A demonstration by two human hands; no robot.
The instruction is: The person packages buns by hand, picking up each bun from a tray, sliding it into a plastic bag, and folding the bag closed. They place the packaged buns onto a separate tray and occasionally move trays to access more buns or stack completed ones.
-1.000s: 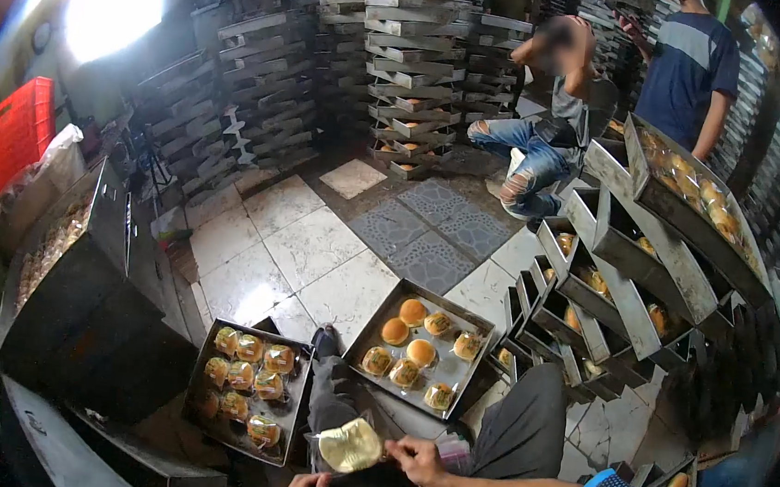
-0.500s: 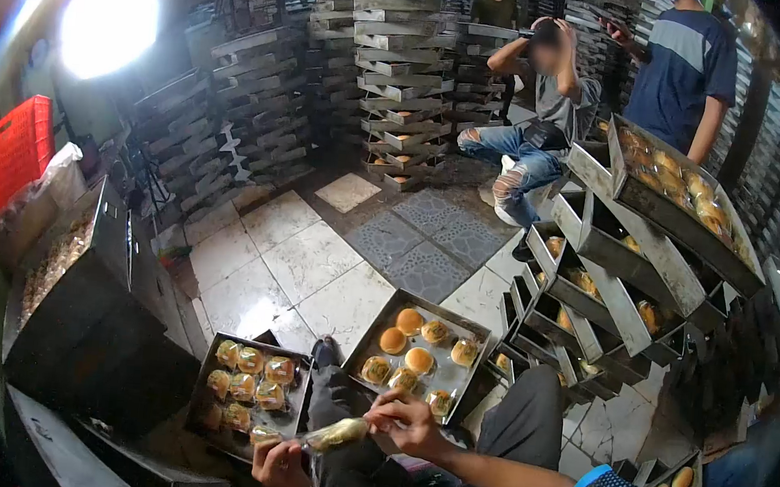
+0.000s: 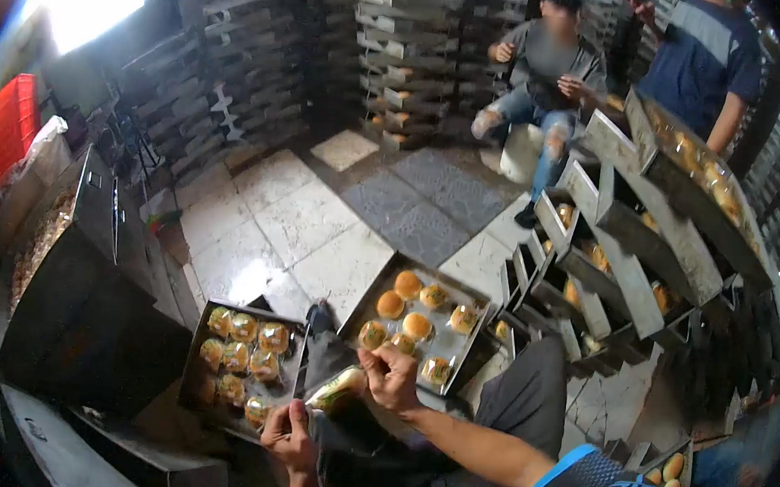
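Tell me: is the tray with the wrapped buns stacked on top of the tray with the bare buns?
No: the tray of wrapped buns lies apart, left of the tray of bare buns.

Legible text: I find none. Trays [image 3: 258,317], wrapped buns [image 3: 236,354], red crate [image 3: 3,128] and the people's clothing carry no lettering or numbers I can read.

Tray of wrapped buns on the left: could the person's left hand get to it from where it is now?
Probably yes. The left hand grips one end of the bagged bun right beside the tray of wrapped buns, with nothing between, though its fingers are occupied.
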